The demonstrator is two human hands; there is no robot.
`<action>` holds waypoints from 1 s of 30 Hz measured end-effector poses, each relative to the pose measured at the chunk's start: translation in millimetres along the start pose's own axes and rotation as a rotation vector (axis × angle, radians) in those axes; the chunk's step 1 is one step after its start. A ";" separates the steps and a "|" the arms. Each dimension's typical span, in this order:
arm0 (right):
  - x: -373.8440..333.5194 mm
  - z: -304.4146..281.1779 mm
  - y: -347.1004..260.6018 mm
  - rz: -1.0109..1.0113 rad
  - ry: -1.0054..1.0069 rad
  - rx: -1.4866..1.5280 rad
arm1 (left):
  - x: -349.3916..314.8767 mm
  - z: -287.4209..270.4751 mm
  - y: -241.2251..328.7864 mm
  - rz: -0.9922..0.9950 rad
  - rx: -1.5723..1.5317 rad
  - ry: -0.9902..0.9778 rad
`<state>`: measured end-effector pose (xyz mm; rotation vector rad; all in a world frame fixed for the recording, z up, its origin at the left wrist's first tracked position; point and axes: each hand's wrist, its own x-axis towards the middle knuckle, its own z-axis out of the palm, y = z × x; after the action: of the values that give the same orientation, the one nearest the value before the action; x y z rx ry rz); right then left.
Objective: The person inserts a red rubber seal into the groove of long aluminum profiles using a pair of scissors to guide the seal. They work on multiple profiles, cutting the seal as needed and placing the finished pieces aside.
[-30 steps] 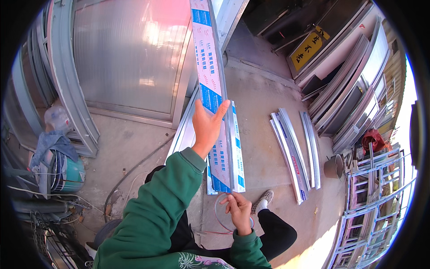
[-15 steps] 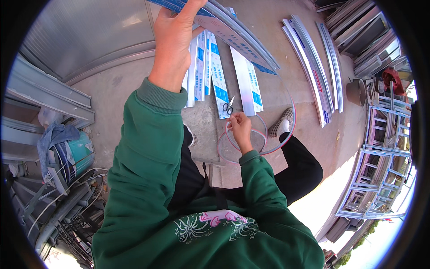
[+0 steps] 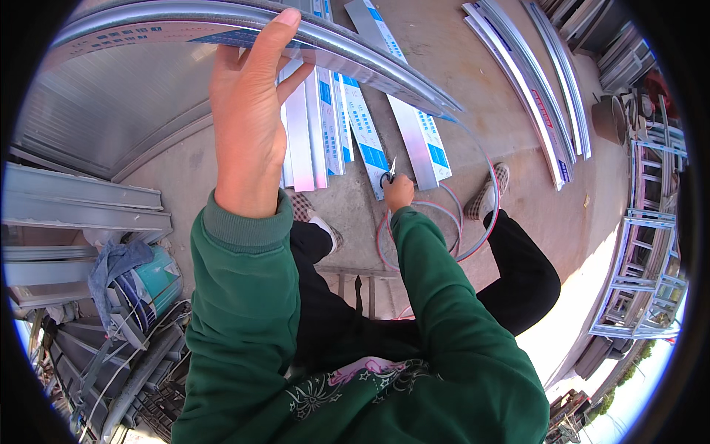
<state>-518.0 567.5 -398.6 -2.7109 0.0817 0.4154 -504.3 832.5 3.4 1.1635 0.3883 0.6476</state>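
Silver metal fills the top of the view — a long metal strip [image 3: 244,26] with blue-printed film on it runs from the upper left toward the right, bending with the lens. The left hand [image 3: 248,122] is raised against it, palm flat on its underside, fingers together and pointing up, the thumb spread a little to the side; the fingertips reach the strip's upper edge.

The right hand [image 3: 399,192] hangs lower, near the middle of the view, closed round the handles of a pair of scissors [image 3: 389,172] whose blades point up toward the far end of the strip. Whether the blades are parted is too small to tell.

On the concrete floor [image 3: 510,118] below lie more strips [image 3: 355,122] of the same kind, side by side, some with blue patches. A second bundle of strips [image 3: 532,81] lies well apart to the right. A thin hose [image 3: 451,214] — red and pale — loops on the floor round the right hand and past a checked shoe [image 3: 489,191]. Both arms wear green sleeves [image 3: 244,311], over black trousers. At the left stand grey metal beams [image 3: 81,211] and a teal bucket [image 3: 151,285] with a blue cloth over it.
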 end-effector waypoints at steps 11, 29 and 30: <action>-94.3 -148.7 -75.4 -0.105 -0.247 1.301 | 3.1 -18.9 3.2 -0.101 0.093 0.103; -103.0 -211.9 -95.1 -0.111 -0.034 1.460 | -17.0 -8.3 -6.4 -0.173 0.056 0.048; -103.7 -204.3 -91.7 -0.120 -0.026 1.497 | -17.4 -6.9 -7.6 -0.162 0.052 0.052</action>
<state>-550.0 571.6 -153.9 -1.2248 0.1435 0.1904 -519.5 824.3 -7.0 1.1533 0.5403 0.5293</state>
